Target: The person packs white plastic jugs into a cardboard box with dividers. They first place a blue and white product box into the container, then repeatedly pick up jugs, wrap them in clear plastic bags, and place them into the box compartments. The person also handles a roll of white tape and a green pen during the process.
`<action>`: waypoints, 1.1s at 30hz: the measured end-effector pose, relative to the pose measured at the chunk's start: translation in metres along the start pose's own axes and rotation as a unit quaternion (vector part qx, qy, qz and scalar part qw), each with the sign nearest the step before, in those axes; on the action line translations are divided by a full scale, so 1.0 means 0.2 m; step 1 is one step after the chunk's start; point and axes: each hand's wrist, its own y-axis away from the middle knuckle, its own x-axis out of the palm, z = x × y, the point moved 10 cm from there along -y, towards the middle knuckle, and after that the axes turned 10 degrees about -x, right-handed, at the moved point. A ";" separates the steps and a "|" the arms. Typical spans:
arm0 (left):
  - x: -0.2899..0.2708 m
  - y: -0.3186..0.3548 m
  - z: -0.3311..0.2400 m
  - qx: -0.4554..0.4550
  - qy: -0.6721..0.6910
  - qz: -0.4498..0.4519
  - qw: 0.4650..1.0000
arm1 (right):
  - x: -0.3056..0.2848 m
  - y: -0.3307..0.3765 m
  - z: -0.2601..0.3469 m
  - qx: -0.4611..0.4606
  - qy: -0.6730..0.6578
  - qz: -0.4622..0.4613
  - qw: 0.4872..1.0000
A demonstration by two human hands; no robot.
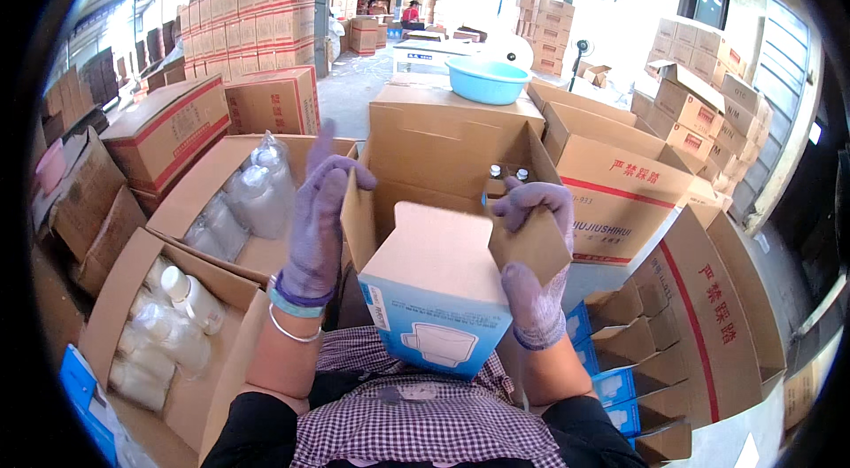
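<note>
Clamping stiff brown side flap [540,248] of open blue-and-white card carton [443,313], at 6 o'clock, in knit-gloved right grip [534,300]. At opposite flap [356,213] with left grip [314,242], one finger raised; can't tell if pinching. At 1: smooth round basin [487,83]; at 8: white bottles [197,301].

Glare bleaches the wall [653,0]; edges bend, corners black

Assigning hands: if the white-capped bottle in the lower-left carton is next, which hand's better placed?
Left, likely: the left hand is nearer the white-capped bottle and on its side of the blue-and-white box; the right hand is farther off, pinching the brown flap.
</note>
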 end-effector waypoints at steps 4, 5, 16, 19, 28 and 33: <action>0.16 0.04 0.04 -0.063 0.180 0.121 0.974 | -0.17 0.05 -0.12 0.032 -0.024 -0.150 0.988; 0.20 0.03 0.01 -0.041 0.212 0.140 0.966 | -0.20 0.05 -0.15 -0.020 -0.027 -0.129 0.991; 0.40 -0.02 0.02 -0.078 0.001 0.248 0.966 | -0.09 0.11 0.14 -0.070 0.096 0.019 0.993; 0.54 -0.01 0.04 -0.104 -0.094 0.356 0.924 | 0.06 0.11 0.16 -0.056 0.174 0.171 0.968; 0.52 0.00 0.15 -0.059 0.006 0.123 0.991 | 0.09 0.16 -0.04 -0.044 0.453 0.303 0.837; 0.48 0.09 0.37 -0.094 0.058 0.088 0.990 | 0.08 0.25 -0.05 0.035 0.355 0.417 0.836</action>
